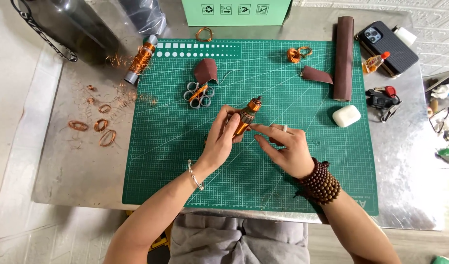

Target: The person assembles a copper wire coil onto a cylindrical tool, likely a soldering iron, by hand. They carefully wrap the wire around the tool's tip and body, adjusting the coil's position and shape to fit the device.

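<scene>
Left hand [220, 139] closed around copper-wound motor armature [246, 119], held just above green cutting mat [185, 161] on worktop [78, 166]; right hand [285, 146], fingers extended, index fingertip touching armature, grasping nothing.

Green cutting mat [195, 166]: open room at its near half and left edge. Obstacles ahead: ring cluster [198, 94], sandpaper roll [343, 57], white block [346, 116]. Copper coils [95, 128] litter the surface [68, 166] leftward.
</scene>
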